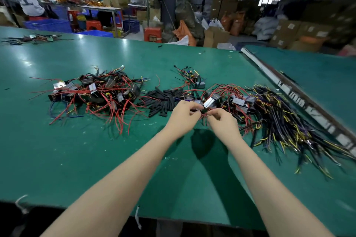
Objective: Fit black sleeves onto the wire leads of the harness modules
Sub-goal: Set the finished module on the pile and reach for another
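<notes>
Two hands meet above the green counter point(77, 150), fingers curled. The left hand point(184, 116) pinches a short black sleeve point(203, 110), while the right hand point(221, 121) pinches thin red wire leads point(207, 115) right at the sleeve's end; whether the leads are already inside it cannot be told. A silver-faced harness module point(211, 101) sits just beyond the fingertips, touching the tangle of red wires behind it.

Directly behind the left hand lies a heap of loose black sleeves point(163, 100). Left of that heap is a large pile of modules with red leads point(96, 94) spreading out over the counter. A smaller cluster of modules point(192, 79) lies farther back. To the right, more modules point(240, 102) merge into a long bundle of dark wires with yellow tips point(289, 127), which crowds close to the right hand.

A pale strip point(289, 90) with dark markings runs along the counter's right edge; its writing is too blurred to read. Blue crates point(48, 25), red stools point(153, 34) and stacked cardboard boxes point(298, 32) stand beyond the counter.
</notes>
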Demonstrator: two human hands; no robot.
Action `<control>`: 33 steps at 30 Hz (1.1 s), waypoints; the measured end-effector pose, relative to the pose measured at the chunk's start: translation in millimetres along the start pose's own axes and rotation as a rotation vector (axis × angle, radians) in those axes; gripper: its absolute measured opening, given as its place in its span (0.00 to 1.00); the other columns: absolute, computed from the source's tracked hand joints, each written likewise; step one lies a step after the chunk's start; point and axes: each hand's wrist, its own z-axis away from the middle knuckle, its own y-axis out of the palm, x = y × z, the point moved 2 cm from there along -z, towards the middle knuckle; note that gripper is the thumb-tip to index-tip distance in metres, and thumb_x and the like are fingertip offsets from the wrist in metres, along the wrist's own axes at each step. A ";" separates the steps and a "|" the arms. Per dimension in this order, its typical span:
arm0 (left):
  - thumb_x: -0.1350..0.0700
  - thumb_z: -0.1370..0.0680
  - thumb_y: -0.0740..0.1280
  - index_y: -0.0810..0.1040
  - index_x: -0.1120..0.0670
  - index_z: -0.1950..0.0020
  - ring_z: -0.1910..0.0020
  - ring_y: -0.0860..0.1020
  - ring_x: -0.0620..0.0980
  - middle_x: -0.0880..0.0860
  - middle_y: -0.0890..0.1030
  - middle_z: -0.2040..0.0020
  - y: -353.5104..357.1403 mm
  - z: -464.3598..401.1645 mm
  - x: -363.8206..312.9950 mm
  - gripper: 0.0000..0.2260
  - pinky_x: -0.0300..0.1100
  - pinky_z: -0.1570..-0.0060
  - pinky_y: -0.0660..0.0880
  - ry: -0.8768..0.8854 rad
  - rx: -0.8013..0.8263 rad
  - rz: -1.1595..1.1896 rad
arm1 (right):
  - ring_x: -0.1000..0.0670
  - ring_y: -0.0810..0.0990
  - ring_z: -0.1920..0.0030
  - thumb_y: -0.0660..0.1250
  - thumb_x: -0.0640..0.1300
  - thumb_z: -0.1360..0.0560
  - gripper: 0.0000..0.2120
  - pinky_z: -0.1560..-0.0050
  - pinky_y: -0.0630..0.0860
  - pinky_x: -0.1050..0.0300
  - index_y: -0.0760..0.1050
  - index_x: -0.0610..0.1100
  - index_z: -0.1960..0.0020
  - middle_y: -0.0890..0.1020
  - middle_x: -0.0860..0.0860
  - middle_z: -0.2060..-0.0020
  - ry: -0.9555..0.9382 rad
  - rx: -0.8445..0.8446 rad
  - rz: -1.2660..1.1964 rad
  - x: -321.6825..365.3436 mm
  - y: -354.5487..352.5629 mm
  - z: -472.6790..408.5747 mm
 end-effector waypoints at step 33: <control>0.47 0.20 0.60 0.67 0.57 0.30 0.43 0.76 0.60 0.61 0.79 0.43 9.8 -42.9 7.4 0.21 0.48 0.47 0.72 -0.213 0.006 0.007 | 0.47 0.77 0.54 0.61 0.44 0.23 0.08 0.59 0.70 0.56 0.74 0.48 0.45 0.79 0.54 0.55 0.135 -0.158 0.013 8.5 -16.6 -18.1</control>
